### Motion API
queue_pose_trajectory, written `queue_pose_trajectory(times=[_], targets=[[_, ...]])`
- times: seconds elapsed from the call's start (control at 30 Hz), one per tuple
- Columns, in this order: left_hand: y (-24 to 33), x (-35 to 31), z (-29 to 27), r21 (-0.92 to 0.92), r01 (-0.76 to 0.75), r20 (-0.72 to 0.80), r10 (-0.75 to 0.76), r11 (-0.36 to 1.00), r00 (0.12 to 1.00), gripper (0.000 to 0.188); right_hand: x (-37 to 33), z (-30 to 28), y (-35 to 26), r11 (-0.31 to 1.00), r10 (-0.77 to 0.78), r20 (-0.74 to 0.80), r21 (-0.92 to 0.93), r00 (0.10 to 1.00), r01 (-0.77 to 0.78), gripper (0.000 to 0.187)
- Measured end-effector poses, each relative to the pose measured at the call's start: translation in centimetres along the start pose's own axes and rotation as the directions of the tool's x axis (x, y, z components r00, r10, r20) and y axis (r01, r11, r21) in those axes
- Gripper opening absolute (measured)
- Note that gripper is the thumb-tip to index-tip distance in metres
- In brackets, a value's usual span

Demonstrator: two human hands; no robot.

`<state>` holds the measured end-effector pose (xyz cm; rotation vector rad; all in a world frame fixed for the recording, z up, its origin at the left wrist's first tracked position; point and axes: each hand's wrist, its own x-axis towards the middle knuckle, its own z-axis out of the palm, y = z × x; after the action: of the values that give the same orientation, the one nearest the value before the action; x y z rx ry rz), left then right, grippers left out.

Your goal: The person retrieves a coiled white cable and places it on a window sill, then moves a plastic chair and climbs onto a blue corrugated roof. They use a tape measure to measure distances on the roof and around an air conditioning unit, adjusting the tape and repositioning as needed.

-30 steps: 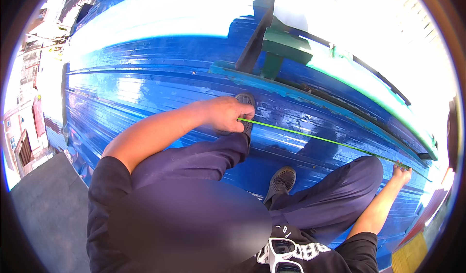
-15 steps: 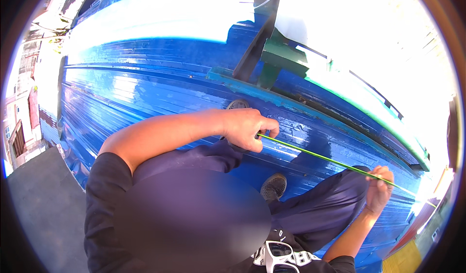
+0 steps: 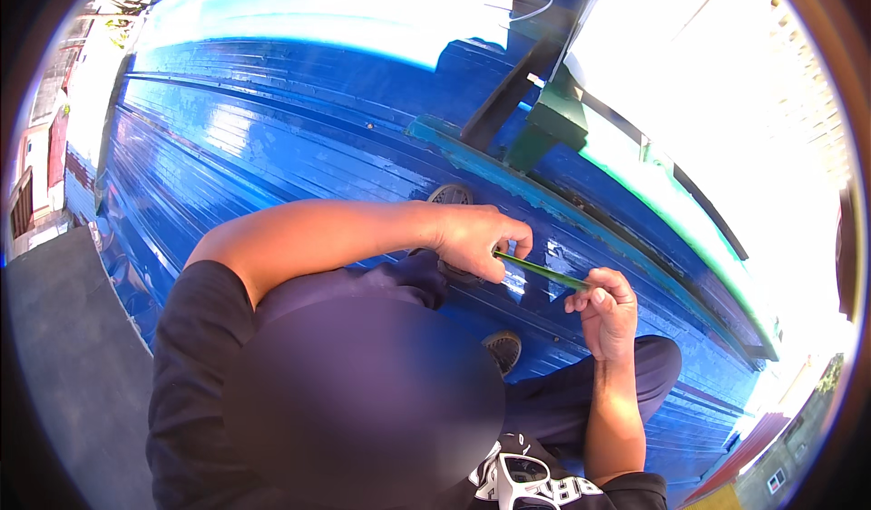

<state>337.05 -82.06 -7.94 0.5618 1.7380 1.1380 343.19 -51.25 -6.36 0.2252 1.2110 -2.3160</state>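
Observation:
A thin green strip (image 3: 544, 270) runs taut between my hands, slanting down to the right. My left hand (image 3: 474, 242) is closed on its left end, where a small dark spot shows between thumb and fingers. At the strip's other visible end, my right hand (image 3: 610, 310) pinches it between thumb and fingertips. The strip looks wider near the right fingers, and what it is made of I cannot tell. Both hands are held above blue ribbed metal sheeting (image 3: 299, 147), in front of my bent knees.
A green metal beam (image 3: 558, 120) with a teal rail (image 3: 454, 142) crosses the sheeting ahead and to the right. My shoes (image 3: 502, 351) rest on the blue sheets. White-framed sunglasses (image 3: 522, 478) hang at my shirt. A grey slab (image 3: 77, 328) lies at left.
My right hand has moved left, much closer to my left hand. The strip's long part beyond the right hand no longer shows. My left hand keeps its hold, and the view has shifted slightly.

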Motion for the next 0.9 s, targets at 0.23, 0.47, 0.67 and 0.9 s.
queue_pose_trajectory(times=[0.23, 0.47, 0.67, 0.9], targets=[[-5.6, -1.2, 0.3, 0.209, 0.210, -0.060, -0.202, 0.955, 0.977, 0.045, 1.4, -0.4, 0.2, 0.823, 0.079, -0.119, -0.552, 0.990, -0.133, 0.022], [-16.4, -5.2, -1.8, 0.520, 0.577, -0.191, -0.573, 0.629, 0.797, 0.046, 3.9, -1.2, -3.3, -0.235, -0.352, 0.115, -0.971, 0.929, 0.031, 0.036], [-20.4, -8.5, -2.4, 0.381, 0.741, -0.284, -0.693, 0.553, 0.662, 0.048, 6.3, -3.6, -4.8, -0.442, -0.179, 0.158, -0.895, 0.971, 0.064, 0.048], [-22.1, -8.0, -0.4, 0.193, 0.694, -0.276, -0.641, 0.694, 0.717, 0.063, 7.6, -5.9, -4.9, -0.233, -0.134, 0.023, -0.972, 0.991, -0.009, 0.042]])
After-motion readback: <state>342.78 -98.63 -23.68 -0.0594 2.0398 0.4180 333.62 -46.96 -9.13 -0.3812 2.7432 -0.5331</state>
